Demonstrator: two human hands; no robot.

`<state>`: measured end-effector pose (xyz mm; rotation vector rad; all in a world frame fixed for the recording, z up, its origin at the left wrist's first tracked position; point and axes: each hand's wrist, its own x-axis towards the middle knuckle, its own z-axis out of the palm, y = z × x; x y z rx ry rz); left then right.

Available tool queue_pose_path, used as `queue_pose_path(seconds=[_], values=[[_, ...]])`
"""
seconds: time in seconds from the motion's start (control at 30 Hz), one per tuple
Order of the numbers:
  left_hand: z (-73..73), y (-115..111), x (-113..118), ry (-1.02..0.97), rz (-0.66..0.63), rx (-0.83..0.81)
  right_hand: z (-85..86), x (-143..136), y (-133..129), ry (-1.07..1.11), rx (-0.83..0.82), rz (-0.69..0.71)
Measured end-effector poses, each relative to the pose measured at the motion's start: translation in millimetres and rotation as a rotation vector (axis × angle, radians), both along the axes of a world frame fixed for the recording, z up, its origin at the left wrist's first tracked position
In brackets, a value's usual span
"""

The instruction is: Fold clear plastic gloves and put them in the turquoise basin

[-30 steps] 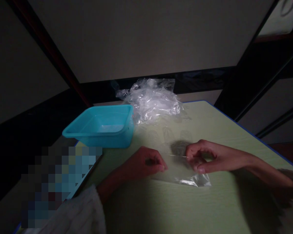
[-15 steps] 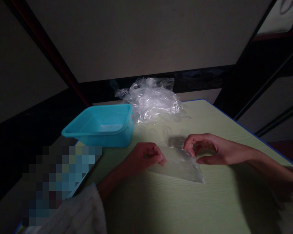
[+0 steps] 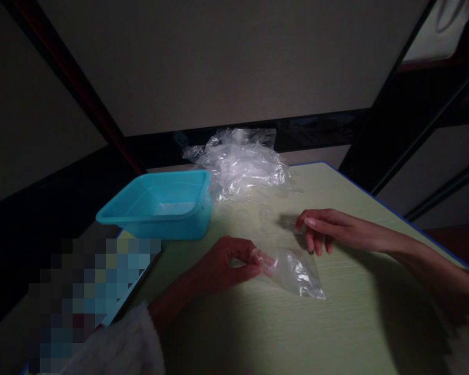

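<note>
A small clear plastic bag (image 3: pixel 299 276) hangs over the table's middle, its opening pinched in my left hand (image 3: pixel 234 263). Some of the left fingers show through the film, inside or behind the bag. My right hand (image 3: pixel 326 229) is off to the right of the bag, not touching it, with its fingers apart and bent downward. Beneath and beyond the hands, faint transparent pieces (image 3: pixel 263 216) lie on the pale green table (image 3: pixel 336 323); their shape is hard to make out.
An aqua plastic basin (image 3: pixel 172 226) stands at the table's left. Behind it to the right is a heap of crumpled clear plastic (image 3: pixel 244 166), near the wall. A pixelated flat object (image 3: pixel 113 281) lies at the left edge.
My right hand has let go of the bag's right side and its fingers have opened. The bag has bunched toward my left hand, whose fingers now show through the film.
</note>
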<state>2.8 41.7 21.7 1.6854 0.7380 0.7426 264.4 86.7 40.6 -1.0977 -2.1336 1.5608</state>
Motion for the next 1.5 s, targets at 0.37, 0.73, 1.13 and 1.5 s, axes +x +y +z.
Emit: queue_pose_path(seconds=[0.37,0.73,1.13,1.5], values=[[-3.0,3.3,-1.0,-0.038,0.006,-0.062,-5.6,-7.3,-4.9,-0.094,-0.115,-0.072],[-3.9,4.9,-0.8,0.036,-0.008,-0.044,-7.2,-12.3,-9.6,-0.173,-0.05,0.058],[-1.3,4.1,-1.1,0.082,-0.001,-0.045,-8.7,-18.7,-18.0,-0.239,0.018,-0.001],[13.5,-10.8,2.6,0.154,0.09,0.09,6.9,-18.0,-39.0,-0.197,0.494,0.055]])
